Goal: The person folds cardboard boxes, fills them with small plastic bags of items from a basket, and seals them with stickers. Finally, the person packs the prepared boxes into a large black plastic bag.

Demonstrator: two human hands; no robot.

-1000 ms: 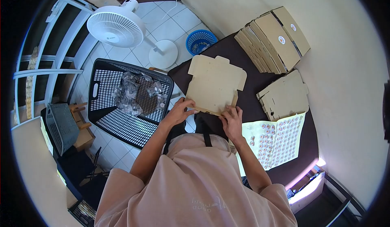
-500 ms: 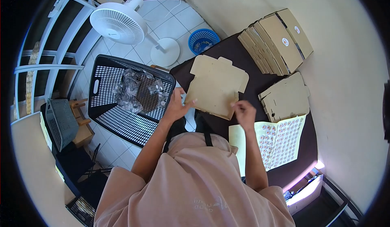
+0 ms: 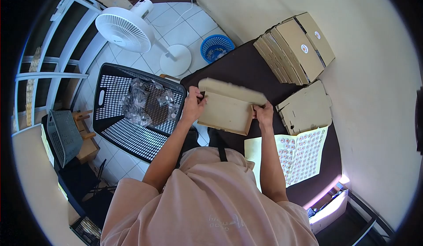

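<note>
A brown cardboard box [image 3: 224,113] lies on the dark table in front of me, its lid [image 3: 231,90] lifted partway and blurred by motion. On the box's left side, my left hand [image 3: 193,107] is closed around the edge. At the opposite side, the fingers of my right hand [image 3: 264,114] pinch the right edge near the lid's corner. Just right of that hand lies another cardboard box blank [image 3: 304,107], beside a sheet of round stickers [image 3: 302,153].
Stacked cardboard boxes [image 3: 293,50] with round stickers stand at the table's [image 3: 240,72] far right, by the wall. A black basket [image 3: 132,144] holding clear plastic packets is on my left. Beyond are a white fan [image 3: 125,29] and a blue basket [image 3: 216,41].
The box's lid has swung up from lying flat and now tilts toward me. My right hand has moved from the near right corner to grip the side; my left hand has shifted slightly upward.
</note>
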